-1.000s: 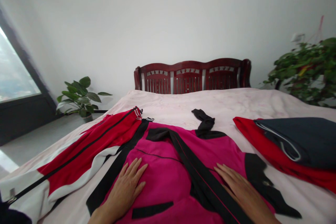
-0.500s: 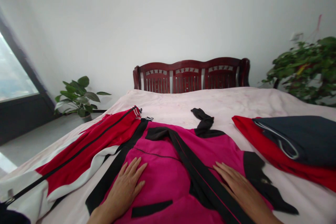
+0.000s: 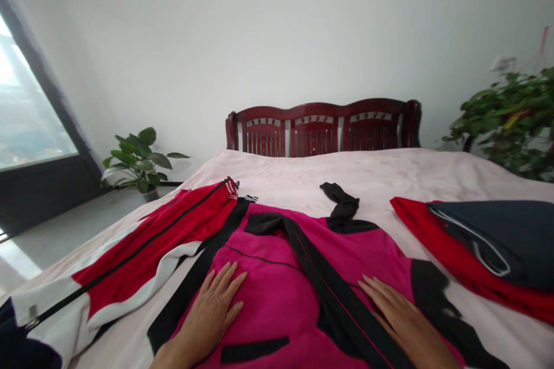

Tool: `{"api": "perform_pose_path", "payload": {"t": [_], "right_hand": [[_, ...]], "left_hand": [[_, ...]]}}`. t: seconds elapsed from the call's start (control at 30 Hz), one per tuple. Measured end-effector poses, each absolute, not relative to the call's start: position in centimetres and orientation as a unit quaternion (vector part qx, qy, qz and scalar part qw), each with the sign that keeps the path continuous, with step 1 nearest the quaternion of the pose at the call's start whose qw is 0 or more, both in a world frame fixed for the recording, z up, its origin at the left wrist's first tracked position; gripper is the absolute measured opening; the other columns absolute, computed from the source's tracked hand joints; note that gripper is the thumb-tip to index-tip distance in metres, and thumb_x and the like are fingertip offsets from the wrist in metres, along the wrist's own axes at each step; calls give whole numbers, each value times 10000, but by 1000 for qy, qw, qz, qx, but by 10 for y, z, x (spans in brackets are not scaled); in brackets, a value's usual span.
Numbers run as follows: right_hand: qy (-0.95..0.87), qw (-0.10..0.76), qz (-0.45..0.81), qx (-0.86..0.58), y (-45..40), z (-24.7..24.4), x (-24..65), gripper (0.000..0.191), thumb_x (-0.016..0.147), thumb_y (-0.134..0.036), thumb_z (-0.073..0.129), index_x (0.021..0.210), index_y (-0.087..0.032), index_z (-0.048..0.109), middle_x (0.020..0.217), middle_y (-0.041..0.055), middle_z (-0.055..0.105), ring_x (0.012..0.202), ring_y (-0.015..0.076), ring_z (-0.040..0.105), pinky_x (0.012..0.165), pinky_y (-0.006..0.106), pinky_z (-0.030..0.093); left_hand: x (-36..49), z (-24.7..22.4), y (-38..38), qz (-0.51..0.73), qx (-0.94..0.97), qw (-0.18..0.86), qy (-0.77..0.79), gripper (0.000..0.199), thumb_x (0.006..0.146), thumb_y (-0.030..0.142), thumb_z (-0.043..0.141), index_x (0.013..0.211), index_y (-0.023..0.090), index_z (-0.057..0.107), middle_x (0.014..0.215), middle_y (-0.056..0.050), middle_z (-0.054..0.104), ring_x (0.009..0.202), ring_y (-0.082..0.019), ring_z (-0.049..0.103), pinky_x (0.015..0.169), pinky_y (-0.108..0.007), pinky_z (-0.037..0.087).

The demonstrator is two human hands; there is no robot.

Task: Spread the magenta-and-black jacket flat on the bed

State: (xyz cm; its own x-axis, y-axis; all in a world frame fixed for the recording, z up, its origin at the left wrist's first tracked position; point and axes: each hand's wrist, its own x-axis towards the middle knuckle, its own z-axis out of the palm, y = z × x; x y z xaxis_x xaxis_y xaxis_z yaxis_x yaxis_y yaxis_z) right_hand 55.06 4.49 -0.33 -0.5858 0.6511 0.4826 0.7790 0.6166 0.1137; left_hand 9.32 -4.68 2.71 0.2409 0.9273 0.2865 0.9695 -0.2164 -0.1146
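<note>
A magenta and black jacket point(image 3: 272, 277) lies spread out on the bed in front of me, its black front strip slanting down toward the lower right. My left hand point(image 3: 216, 311) rests flat on the magenta cloth at the left, fingers stretched out. On the other side of the black strip, my right hand point(image 3: 400, 314) lies with extended fingers on the jacket's right part. One black sleeve end point(image 3: 341, 202) sticks out past the jacket's far edge. Left of the jacket is a red, white and black zipped jacket point(image 3: 160, 248), touching or overlapping its black left edge.
Folded dark blue clothing point(image 3: 511, 236) sits on red folded cloth point(image 3: 415, 225) at the right. A pale pink sheet point(image 3: 294, 184) covers the bed. Beyond it stands a dark red wooden headboard point(image 3: 314, 127). Potted plants are at left point(image 3: 141, 158) and right point(image 3: 515, 121).
The view has tilted up slightly and turned a little left, so everything sits lower and further right. Both hands stay flat on the magenta jacket, with no clear movement over the cloth.
</note>
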Motion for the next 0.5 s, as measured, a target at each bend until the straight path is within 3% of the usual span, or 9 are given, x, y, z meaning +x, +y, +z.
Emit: {"api": "perform_pose_path", "payload": {"t": [0.5], "right_hand": [[-871, 233, -155, -403, 48, -12, 555, 478, 939, -402, 447, 1389, -280, 549, 1356, 19, 609, 1177, 228, 628, 915, 353, 584]], "left_hand": [[91, 25, -46, -85, -779, 144, -605, 622, 942, 368, 498, 1514, 387, 254, 1549, -20, 416, 1406, -260, 404, 1128, -503, 374]]}}
